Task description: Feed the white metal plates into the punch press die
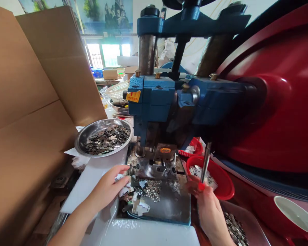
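- Under the blue press [166, 102], a die [156, 167] is seated, with small metal parts [141, 201] and rivets [152, 189] spread on the dark plate [174, 208] just before it, apparently so they lie within reach of both hands.
- Left hand [109, 188] is laid palm down at the plate's left edge, fingers curled over flat parts; one seems pinched, though the grip cannot be told for sure.
- Right hand [207, 205] is closed on a thin tool [205, 164] with a red-tipped handle, held nearly upright, tip raised over the red bowl [220, 188].
- Steel bowl [104, 136] of dark stamped pieces is set left of the press, near the left hand, likely as stock.
- Both forearms are extended forward from the bottom edge, wrists low.
- Cardboard [28, 102] is stood along the left side.
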Demonstrator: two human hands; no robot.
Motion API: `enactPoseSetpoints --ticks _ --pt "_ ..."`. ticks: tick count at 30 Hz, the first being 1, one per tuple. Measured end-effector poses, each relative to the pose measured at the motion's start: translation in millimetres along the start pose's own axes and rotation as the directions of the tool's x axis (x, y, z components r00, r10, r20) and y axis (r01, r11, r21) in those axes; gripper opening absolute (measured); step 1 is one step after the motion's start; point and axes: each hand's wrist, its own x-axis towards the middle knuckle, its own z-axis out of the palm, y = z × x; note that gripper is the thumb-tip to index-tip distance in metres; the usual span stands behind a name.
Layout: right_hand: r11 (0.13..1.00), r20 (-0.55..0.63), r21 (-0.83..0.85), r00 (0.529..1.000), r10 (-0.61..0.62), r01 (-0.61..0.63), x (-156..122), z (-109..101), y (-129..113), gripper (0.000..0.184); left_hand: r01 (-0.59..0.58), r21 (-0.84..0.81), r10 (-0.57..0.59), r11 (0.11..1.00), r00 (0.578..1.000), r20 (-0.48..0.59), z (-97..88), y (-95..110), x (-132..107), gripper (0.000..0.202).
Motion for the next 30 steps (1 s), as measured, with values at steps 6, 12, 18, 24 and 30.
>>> enactPoseSetpoints --ticks 6,12,18,24,30 --pt "0.953 0.136 -0.296 0.99 -0.028 0.067 29.4 39.3 -6.5 0.047 -0.044 0.523 0.113 0.851 0.988 -0.101 -40.8 -76.8 -38.4 0.06" --pt "0.744 0.264 -0.609 0.955 -0.137 0.276 59.7 83.7 -19.8 0.024 -0.046 0.636 0.147 0.77 0.983 -0.107 -26.8 -90.4 -38.5 0.056" --pt "0.758 0.062 -0.63 0.984 -0.169 0.17 54.5 18.9 -20.1 0.042 -0.05 0.561 0.15 0.827 0.98 -0.134 -26.2 -79.8 -26.8 0.037" --pt "0.669 0.032 -0.731 0.986 -0.164 0.135 19.9 -10.7 -9.6 0.036 -0.136 0.549 0.174 0.825 0.985 -0.018 -33.2 -77.6 -28.6 0.039" --pt "0.336 0.619 -0.699 0.769 -0.158 0.631 -1.2 51.9 -4.2 0.023 -0.179 0.541 0.186 0.822 0.982 0.042 -34.4 -70.9 -30.9 0.025"
